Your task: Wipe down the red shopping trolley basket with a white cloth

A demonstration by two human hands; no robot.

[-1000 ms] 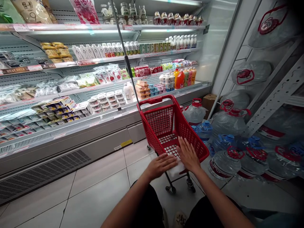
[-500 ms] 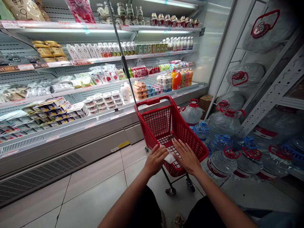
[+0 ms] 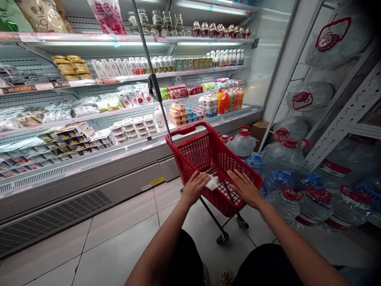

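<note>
A crumpled white tissue sticks out beyond the fingers of my left hand, which is closed on it. Both hands are over the near end of a red shopping cart. My right hand hovers at the cart's right side with its palm down and fingers stretched, holding nothing. Whether it touches the rim I cannot tell. The cart basket has lattice walls, and I see no goods in it. A dark pole with a grip rises at the cart's left side.
A lit refrigerated display runs along the left, stocked with yogurt tubs, cartons and juice bottles. Large water bottles stand on the floor at right, beside a white metal rack.
My hands have moved apart: the right one went rightward, away from the tissue. The tissue stays with my left hand. The cart has turned slightly.
</note>
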